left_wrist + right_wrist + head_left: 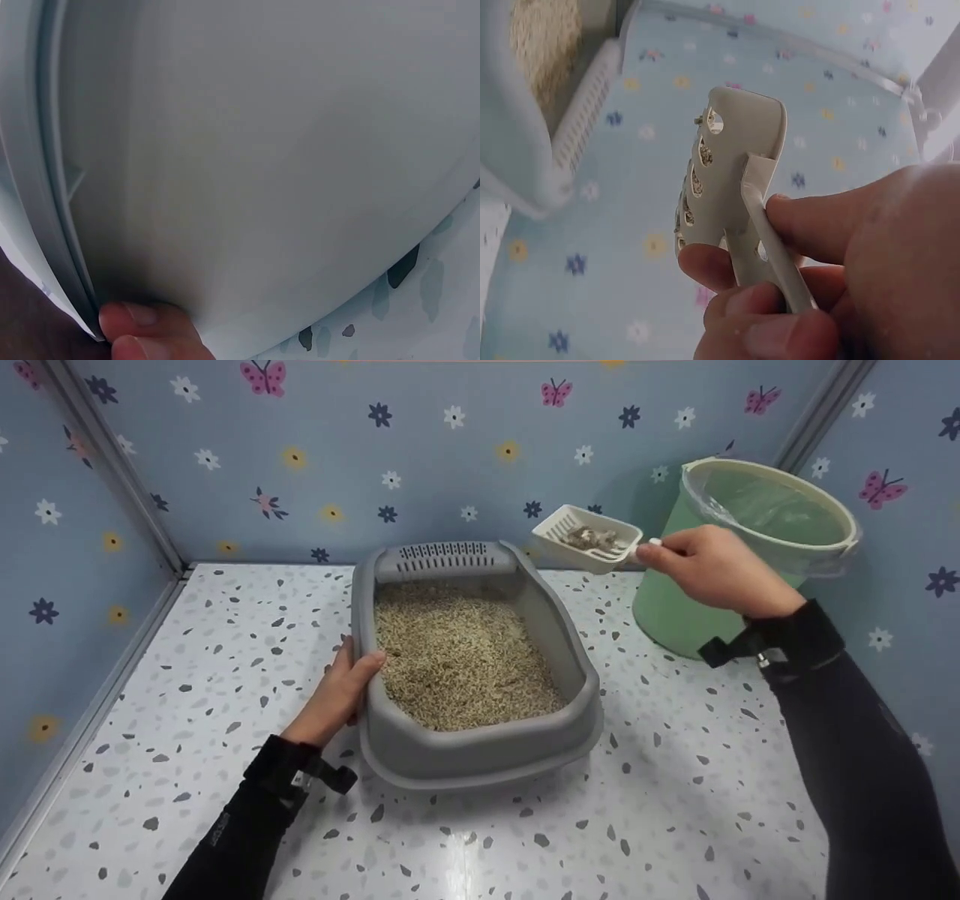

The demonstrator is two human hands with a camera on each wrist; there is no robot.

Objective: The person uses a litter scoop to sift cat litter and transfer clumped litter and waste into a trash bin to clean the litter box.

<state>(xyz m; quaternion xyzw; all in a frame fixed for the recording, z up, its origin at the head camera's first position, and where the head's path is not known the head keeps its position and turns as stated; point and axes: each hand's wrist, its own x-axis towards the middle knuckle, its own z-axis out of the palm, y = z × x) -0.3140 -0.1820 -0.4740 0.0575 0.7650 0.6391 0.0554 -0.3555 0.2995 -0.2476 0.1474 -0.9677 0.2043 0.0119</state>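
Observation:
A grey litter box (480, 754) holds tan granular litter (465, 660). My left hand (337, 690) grips its left rim, thumb over the top; in the left wrist view two fingertips (154, 322) curl under that rim against the outer wall. Up at the right, my right hand (720, 570) holds a white slotted litter scoop (581, 556) by its handle, raised between the box and the bin. Greyish-brown clumps (592, 538) lie in the scoop. From the right wrist view, the scoop's underside (742, 142) shows, with bits of litter at its slots.
A green bin (675, 607) with a clear plastic liner (787, 510) stands at the back right, behind the right hand. Blue panels (450, 435) with flowers and butterflies enclose the back and sides. The white speckled surface (225, 660) lies under the box and bin.

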